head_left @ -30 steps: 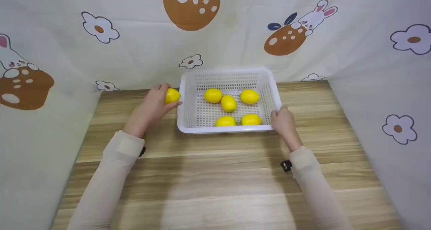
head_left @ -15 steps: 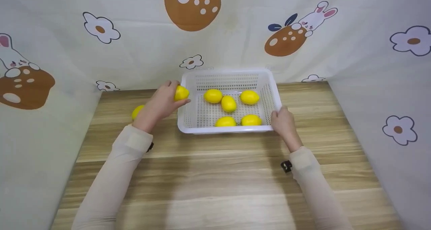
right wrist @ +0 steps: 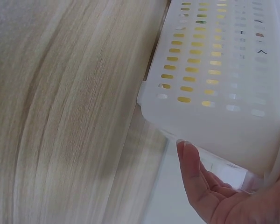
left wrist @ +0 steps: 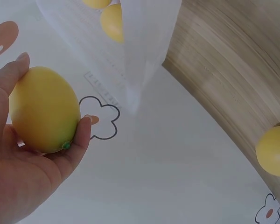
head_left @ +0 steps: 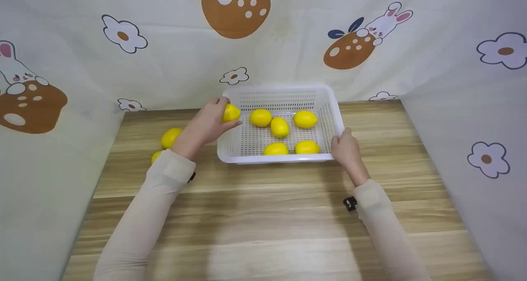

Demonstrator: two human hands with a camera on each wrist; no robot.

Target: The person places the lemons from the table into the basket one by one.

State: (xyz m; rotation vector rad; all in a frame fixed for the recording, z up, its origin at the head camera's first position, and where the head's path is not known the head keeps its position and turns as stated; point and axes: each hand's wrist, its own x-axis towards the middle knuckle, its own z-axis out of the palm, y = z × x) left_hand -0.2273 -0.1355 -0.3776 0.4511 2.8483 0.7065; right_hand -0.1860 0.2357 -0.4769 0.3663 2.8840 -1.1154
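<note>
My left hand (head_left: 210, 122) grips a yellow lemon (head_left: 231, 113) over the left rim of a white plastic basket (head_left: 280, 158). In the left wrist view the thumb and fingers wrap round this lemon (left wrist: 44, 109), whose green stem end shows. Several lemons lie inside the basket, among them one lemon (head_left: 280, 127) in the middle and another lemon (head_left: 305, 119) at the back right. My right hand (head_left: 346, 149) holds the basket's right rim near its front corner. The right wrist view shows its curled fingers (right wrist: 191, 163) against the slotted basket (right wrist: 200, 121).
On the wooden table (head_left: 263, 215), left of the basket, a lemon (head_left: 171, 138) sits beside a second lemon (head_left: 156, 156), partly hidden by the left sleeve. A patterned cloth (head_left: 288, 38) hangs close behind the basket and along both sides.
My left hand has carried its lemon rightward, from outside the basket to over its left rim. Two table lemons have come into view behind the arm. The right hand stays put.
</note>
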